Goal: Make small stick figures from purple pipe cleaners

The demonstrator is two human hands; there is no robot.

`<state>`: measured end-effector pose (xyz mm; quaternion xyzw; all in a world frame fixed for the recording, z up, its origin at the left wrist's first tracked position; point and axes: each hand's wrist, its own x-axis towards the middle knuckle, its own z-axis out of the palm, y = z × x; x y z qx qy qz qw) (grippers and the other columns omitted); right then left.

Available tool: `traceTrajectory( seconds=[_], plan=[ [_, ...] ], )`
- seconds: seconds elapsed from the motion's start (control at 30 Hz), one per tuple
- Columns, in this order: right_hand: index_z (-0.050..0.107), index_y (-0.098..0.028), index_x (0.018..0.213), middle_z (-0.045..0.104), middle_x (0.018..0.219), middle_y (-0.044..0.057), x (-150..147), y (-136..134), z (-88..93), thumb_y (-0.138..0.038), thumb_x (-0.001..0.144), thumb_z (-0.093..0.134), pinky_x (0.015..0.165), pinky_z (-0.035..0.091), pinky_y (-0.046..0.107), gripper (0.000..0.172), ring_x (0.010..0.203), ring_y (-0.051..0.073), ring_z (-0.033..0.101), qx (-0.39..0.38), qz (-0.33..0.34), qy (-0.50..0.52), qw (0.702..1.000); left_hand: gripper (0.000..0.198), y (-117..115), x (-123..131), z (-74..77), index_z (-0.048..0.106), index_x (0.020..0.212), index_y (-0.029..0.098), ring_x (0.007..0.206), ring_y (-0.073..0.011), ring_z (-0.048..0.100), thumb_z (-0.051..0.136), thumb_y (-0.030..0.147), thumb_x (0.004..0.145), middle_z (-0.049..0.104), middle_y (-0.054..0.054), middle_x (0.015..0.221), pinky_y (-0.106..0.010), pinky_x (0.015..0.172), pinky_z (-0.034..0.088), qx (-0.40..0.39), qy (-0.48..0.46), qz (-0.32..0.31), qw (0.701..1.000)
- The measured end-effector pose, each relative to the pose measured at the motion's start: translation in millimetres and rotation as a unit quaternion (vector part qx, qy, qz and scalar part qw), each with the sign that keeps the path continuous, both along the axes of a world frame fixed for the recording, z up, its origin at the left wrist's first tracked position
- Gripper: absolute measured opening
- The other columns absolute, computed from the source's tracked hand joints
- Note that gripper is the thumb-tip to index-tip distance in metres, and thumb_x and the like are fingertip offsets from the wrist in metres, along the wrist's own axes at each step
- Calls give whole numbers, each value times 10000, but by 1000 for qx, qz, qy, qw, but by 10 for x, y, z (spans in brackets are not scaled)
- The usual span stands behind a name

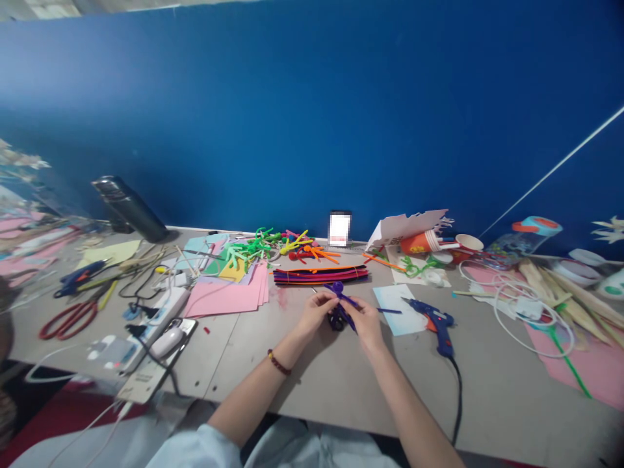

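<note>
Both hands meet over the middle of the table around a purple pipe-cleaner figure with a round coiled top. My left hand, below a beaded bracelet, pinches it from the left. From the right, my right hand closes on its purple strands, one of which sticks out to the right. A small dark object, perhaps scissors, lies under the hands, partly hidden. Just behind them is a bundle of red, purple and orange pipe cleaners.
A blue glue gun and its cable lie to the right, beside light blue paper. Pink paper, a power strip and red-handled scissors are left. Bent colored pipe cleaners lie behind.
</note>
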<state>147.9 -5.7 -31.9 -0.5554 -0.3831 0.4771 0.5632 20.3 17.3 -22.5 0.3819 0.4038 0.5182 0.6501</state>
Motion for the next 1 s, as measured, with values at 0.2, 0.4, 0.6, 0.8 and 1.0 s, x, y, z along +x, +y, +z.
traceTrajectory(
  seconds=[0.2, 0.4, 0.6, 0.8, 1.0],
  plan=[
    [719, -184, 824, 713, 750, 36, 12, -27, 9, -444, 678, 672, 648, 490, 296, 302, 685, 203, 627, 20, 8, -65, 998, 242, -39, 23, 4, 687, 655, 153, 517, -81, 485, 803, 349, 574, 597, -13, 587, -228, 551, 383, 21, -6, 0, 1000],
    [715, -189, 838, 725, 812, 50, 6, -29, 10, -423, 699, 654, 730, 503, 332, 279, 759, 224, 649, 31, 11, -77, 996, 269, -70, 38, 34, 678, 655, 154, 533, -92, 504, 807, 372, 564, 611, -22, 611, -237, 558, 411, 19, -3, 7, 1000],
    [709, -179, 833, 719, 881, 65, -13, -3, 54, -441, 701, 657, 766, 505, 329, 299, 828, 212, 646, 34, 30, 1, 999, 253, -46, 22, 5, 670, 701, 156, 541, -93, 528, 785, 361, 607, 621, -23, 642, -223, 537, 423, -16, -34, 23, 999],
    [663, -166, 892, 689, 785, 54, -5, -8, 95, -428, 608, 748, 576, 496, 268, 395, 706, 184, 633, 13, 84, 26, 996, 297, -9, -15, 17, 647, 692, 142, 502, -88, 532, 810, 356, 566, 607, -8, 599, -211, 503, 417, -69, -86, 45, 993],
    [687, -158, 829, 691, 774, 58, 3, -9, 62, -460, 642, 701, 600, 496, 289, 356, 639, 171, 612, 19, 81, -36, 996, 283, -38, 28, -1, 630, 650, 137, 462, -75, 499, 797, 357, 589, 575, 3, 541, -206, 485, 386, -60, -53, 26, 996]
  ],
)
